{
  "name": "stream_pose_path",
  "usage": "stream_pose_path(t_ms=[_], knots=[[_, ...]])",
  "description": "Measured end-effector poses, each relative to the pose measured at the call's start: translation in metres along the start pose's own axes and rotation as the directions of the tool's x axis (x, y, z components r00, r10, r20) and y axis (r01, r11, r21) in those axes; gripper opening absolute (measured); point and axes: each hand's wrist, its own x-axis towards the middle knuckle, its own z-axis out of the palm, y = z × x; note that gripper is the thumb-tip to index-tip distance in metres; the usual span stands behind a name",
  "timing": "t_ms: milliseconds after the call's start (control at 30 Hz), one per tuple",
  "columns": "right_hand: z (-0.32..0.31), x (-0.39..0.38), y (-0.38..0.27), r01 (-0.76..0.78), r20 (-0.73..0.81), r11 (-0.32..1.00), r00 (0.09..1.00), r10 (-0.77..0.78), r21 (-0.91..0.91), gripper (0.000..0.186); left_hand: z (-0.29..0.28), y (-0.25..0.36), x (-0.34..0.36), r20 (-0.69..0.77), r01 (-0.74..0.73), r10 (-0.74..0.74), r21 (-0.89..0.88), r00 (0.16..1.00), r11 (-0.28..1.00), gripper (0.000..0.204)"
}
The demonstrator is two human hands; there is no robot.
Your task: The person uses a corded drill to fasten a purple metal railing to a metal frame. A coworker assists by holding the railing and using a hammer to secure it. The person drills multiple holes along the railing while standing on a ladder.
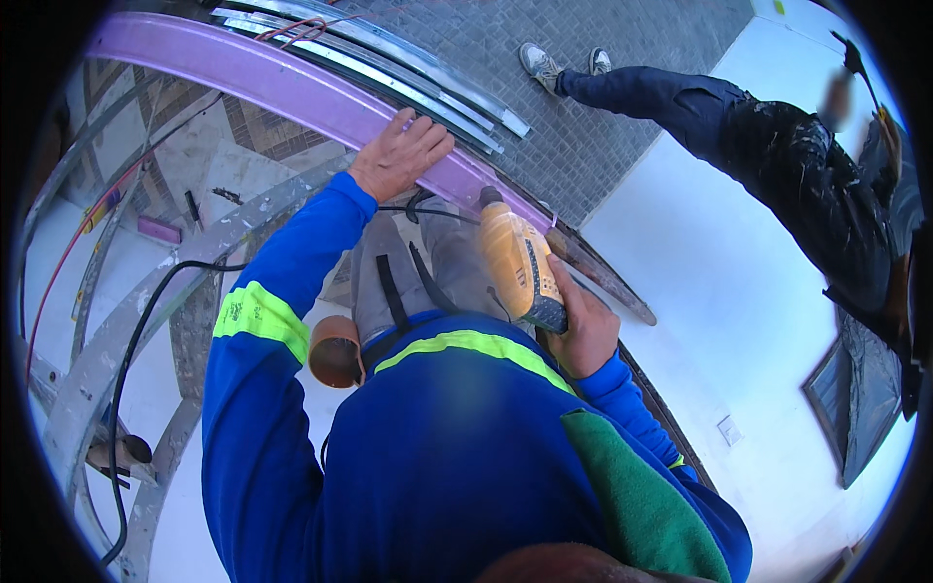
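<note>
A long, purple-looking channel-shaped strip (282, 87) runs from the upper left to the middle of the view. My left hand (401, 154) is closed over it, fingers curled toward its far edge. In my right hand (586, 325) is a yellow power drill (520, 262) with a dark, dusty base. The drill's dark chuck points at the strip near its right end, close to my left hand; whether its tip touches the strip cannot be made out. Part of the right hand's grip is hidden behind the drill body.
Several silvery metal profiles (428, 83) lie beyond the strip, with a reddish cable (296, 29) on them. A worn wooden board (603, 275) extends past the strip's right end. Ladder-like metal frames (160, 282) and a black cable (126, 379) are at left. Another person (777, 146) stands at upper right.
</note>
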Motion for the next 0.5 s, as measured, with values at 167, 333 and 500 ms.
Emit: stream_pose_path(t_ms=[167,333,500], knots=[[-0.012,-0.019,0.003,-0.115,0.051,0.968,0.993,0.107,0.224,0.080,-0.005,-0.003,-0.002,0.024,-0.028,0.028,0.013,0.999,1.000,0.057],[-0.005,-0.070,0.013,-0.155,-0.069,0.831,0.972,0.226,0.534,0.080,-0.015,0.000,0.006,0.150,0.014,0.001,-0.094,0.989,0.995,0.092],[0.037,-0.137,0.039,-0.336,0.028,0.713,0.913,0.406,0.615,0.077,-0.027,0.002,0.009,0.200,0.014,0.004,-0.086,0.980,0.996,0.096]])
